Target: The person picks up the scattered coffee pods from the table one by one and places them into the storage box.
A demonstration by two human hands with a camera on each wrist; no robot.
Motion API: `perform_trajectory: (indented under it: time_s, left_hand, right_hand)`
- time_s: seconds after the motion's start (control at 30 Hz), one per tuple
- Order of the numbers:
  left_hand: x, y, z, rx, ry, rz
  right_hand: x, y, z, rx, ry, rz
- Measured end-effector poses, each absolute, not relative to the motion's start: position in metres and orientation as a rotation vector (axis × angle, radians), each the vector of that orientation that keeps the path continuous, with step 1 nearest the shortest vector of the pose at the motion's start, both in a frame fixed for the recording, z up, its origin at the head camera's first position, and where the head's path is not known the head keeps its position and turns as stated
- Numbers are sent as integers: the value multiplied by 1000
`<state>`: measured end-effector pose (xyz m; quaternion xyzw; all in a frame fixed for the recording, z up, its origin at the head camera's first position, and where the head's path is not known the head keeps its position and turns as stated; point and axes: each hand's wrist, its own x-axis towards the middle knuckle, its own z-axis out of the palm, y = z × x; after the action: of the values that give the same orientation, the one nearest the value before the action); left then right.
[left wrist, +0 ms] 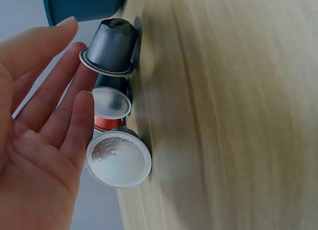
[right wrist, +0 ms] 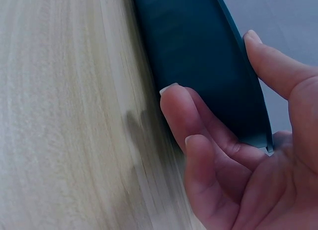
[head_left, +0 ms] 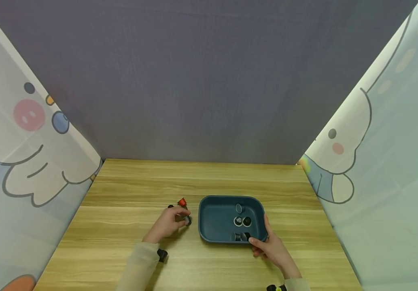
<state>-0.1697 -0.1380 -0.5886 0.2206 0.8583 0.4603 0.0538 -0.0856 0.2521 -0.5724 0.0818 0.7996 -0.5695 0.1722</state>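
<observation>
My left hand (head_left: 168, 221) is at a small group of coffee capsules left of the tray. In the left wrist view its fingers reach beside a dark grey capsule (left wrist: 112, 46) standing on its lid, with the thumb apart from it. Behind lie a second dark capsule (left wrist: 112, 102) with a silver lid and a red capsule (head_left: 182, 202). Closer to the camera, another capsule (left wrist: 119, 160) shows its foil lid. My right hand (head_left: 272, 246) grips the near right corner of the dark blue tray (head_left: 214, 220), thumb at the rim, fingers against the outer wall (right wrist: 198, 66).
Several dark capsules, among them one lying on its side (head_left: 239, 208), are in the tray's right half. The wooden table (head_left: 121, 194) runs back to a grey panel (head_left: 201, 89). Cartoon-printed curtains (head_left: 376, 161) flank both sides.
</observation>
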Motion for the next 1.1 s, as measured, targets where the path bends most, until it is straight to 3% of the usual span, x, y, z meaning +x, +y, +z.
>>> perform_trajectory:
  time_s: [0.37, 1.1]
  left_hand:
    - [-169, -134, -600, 712, 2651, 1219]
    - [-168, -134, -607, 639, 2610, 1333]
  right_hand:
    - [-85, 251, -572, 243, 2295, -1595]
    - [-85, 250, -572, 251, 2299, -1592]
